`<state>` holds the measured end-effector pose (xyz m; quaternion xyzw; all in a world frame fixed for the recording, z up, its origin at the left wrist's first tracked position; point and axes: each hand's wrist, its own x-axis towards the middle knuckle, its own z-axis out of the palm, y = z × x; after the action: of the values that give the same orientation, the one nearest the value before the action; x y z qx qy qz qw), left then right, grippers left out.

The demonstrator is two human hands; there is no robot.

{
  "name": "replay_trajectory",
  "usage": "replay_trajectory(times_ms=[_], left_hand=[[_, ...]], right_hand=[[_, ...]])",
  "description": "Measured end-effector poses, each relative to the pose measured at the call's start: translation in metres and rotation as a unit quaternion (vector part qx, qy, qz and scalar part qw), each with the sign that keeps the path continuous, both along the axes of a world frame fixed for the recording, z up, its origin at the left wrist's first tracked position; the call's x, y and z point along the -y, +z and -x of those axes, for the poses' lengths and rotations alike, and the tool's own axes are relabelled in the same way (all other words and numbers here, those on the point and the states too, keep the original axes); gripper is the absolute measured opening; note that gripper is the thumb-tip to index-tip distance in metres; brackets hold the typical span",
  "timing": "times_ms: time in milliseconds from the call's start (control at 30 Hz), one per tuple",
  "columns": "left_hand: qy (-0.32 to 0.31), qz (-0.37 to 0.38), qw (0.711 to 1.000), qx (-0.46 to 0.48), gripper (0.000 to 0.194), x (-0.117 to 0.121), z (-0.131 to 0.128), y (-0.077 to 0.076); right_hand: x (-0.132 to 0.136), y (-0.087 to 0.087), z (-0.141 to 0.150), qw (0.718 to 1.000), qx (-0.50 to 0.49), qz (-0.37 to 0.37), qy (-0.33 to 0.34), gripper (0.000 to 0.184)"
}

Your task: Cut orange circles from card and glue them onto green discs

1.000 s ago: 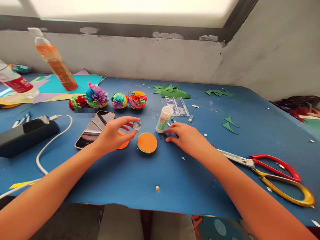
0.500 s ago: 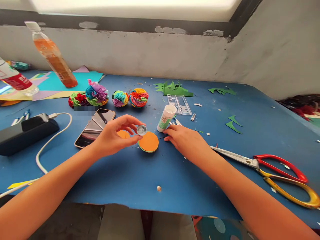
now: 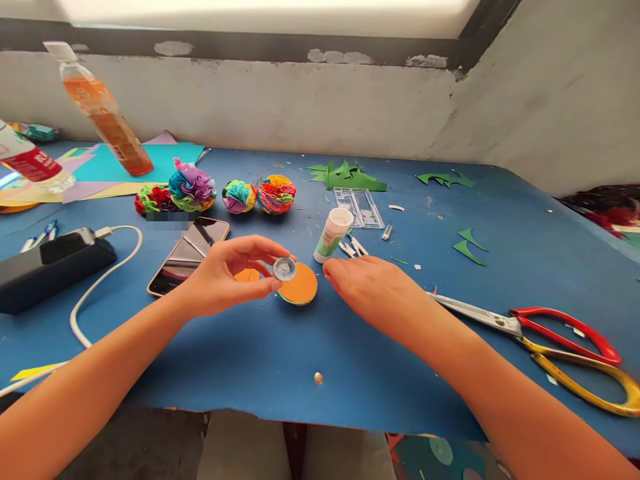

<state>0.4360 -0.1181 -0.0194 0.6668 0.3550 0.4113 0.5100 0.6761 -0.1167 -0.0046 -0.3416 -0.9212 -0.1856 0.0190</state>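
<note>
My left hand [image 3: 227, 277] pinches a small round translucent grey piece [image 3: 285, 269] between thumb and fingers, above the table. Just behind it lies an orange paper disc [image 3: 299, 285] with a green edge showing underneath. Another orange disc [image 3: 247, 275] is partly covered by my left fingers. My right hand [image 3: 367, 283] rests low on the table, right of the discs, its fingers curled together; whether they hold anything is hidden. Close to those fingertips stands a white glue stick [image 3: 333, 237] with a green label.
Large scissors [image 3: 507, 325] with red and yellow handles lie at the right. A phone [image 3: 187, 257] and a black device [image 3: 57, 267] with a white cable sit left. Behind are ruffled paper balls [image 3: 277, 195], green scraps [image 3: 350, 177], a clear plastic case [image 3: 359, 208] and bottles [image 3: 103, 110].
My right fingers have drawn together near the foot of the glue stick. My left hand has lowered slightly, with the grey piece still pinched and turned a little.
</note>
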Motion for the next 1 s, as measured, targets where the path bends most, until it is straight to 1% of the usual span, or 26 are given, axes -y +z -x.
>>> replay_trajectory(times_ms=[67,133,200,267,467,600,867,1000], left_hand=[[-0.003,0.005,1.0,-0.015,0.029,0.0,-0.001,0.0],[-0.012,-0.005,1.0,-0.029,0.029,0.001,-0.002,-0.001],[-0.026,-0.015,0.999,-0.043,0.028,0.002,-0.004,-0.002],[-0.035,-0.013,0.998,-0.057,0.028,0.003,-0.005,-0.002],[-0.05,-0.014,0.996,-0.067,0.023,0.007,-0.007,-0.002],[-0.056,-0.01,0.996,-0.072,0.024,0.008,-0.006,-0.002],[-0.035,-0.011,0.995,-0.095,0.024,0.009,-0.008,-0.004],[-0.017,0.005,0.993,-0.117,0.027,0.011,-0.009,-0.004]], right_hand=[[0.009,0.004,0.002,0.995,-0.094,-0.03,0.016,0.017],[0.018,0.006,0.006,0.984,-0.165,-0.044,0.041,0.017],[0.024,0.007,0.01,0.977,-0.197,-0.051,0.066,0.018],[0.027,0.006,0.012,0.972,-0.211,-0.068,0.076,0.017],[0.025,0.006,0.014,0.966,-0.218,-0.112,0.089,0.02],[0.026,0.006,0.015,0.965,-0.215,-0.112,0.1,0.025],[0.03,0.004,0.015,0.971,-0.185,-0.107,0.108,0.032],[0.031,0.003,0.016,0.971,-0.165,-0.121,0.122,0.03]])
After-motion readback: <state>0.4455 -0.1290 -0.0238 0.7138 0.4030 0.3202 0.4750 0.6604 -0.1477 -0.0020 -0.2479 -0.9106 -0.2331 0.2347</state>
